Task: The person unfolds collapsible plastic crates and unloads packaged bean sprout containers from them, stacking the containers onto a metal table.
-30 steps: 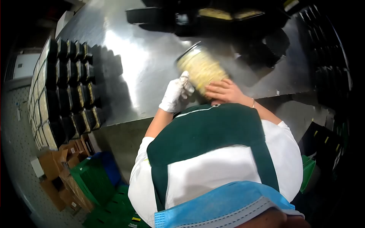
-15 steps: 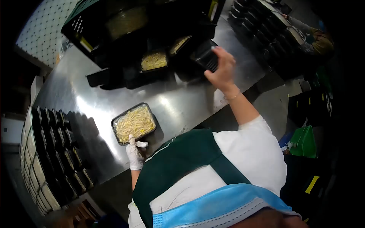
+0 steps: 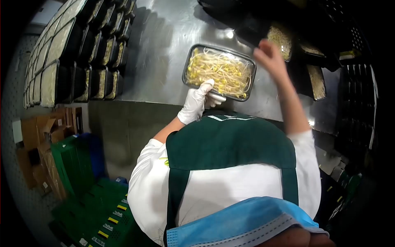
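Note:
My left hand [image 3: 199,101], in a white glove, grips the near edge of a black tray of sprouts [image 3: 220,73], thumb on top and fingers beneath. The tray is held level over the metal table near my apron, its sprouts showing through a clear top. My bare right hand [image 3: 269,57] is raised just right of the tray, apart from it, blurred, with thumb and fingers spread. Right behind it lies another sprout tray [image 3: 281,41]. A further sprout tray [image 3: 317,82] rests at the right.
Stacked sprout trays [image 3: 96,49] stand at the table's left end. Dark crates [image 3: 354,37] are at the upper right. Cardboard boxes [image 3: 39,140] and green crates [image 3: 72,164] sit on the floor at the lower left. The metal table [image 3: 156,61] has its near edge before my apron.
The view has swung back left. My right hand has moved off the black tray it was touching at the right. The sprout tray stays in my left hand, now nearer the middle of view.

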### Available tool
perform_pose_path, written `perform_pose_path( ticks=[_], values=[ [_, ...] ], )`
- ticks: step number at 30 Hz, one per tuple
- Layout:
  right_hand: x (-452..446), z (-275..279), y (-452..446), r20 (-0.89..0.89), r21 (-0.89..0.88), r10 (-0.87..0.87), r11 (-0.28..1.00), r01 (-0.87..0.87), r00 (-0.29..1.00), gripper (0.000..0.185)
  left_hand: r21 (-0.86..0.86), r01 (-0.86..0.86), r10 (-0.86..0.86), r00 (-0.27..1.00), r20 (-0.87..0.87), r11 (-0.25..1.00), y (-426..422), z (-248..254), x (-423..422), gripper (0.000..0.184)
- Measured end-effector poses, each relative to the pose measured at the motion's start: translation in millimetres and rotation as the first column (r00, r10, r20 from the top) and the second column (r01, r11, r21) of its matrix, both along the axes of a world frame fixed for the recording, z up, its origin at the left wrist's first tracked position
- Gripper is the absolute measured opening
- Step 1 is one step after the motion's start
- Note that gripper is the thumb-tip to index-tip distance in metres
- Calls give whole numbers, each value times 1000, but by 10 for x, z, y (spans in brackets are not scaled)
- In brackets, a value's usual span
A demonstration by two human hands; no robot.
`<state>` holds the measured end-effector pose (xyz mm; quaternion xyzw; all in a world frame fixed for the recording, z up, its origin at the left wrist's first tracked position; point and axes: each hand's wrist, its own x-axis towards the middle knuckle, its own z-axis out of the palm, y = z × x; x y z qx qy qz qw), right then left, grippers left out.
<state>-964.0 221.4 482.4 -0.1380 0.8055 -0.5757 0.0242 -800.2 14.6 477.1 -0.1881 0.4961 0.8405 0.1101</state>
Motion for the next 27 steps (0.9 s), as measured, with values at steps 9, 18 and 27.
perform_pose_path(
  ticks=[9, 18, 27],
  values=[
    [-1999, -48, -1198, -160, 556, -106, 812, 178, 981, 34, 3, 269, -269, 960, 78, 963, -337, -18, -141, 39],
    [-240, 882, -474, -773, 143, 102, 990, 15, 626, 16, -321, 241, -319, 922, -218, 916, -571, 356, 29, 50],
    [162, 678, 55, -548, 199, 433, 898, -392, 716, 36, -98, -197, 183, 974, -136, 975, -233, 459, -87, 26]
  ],
)
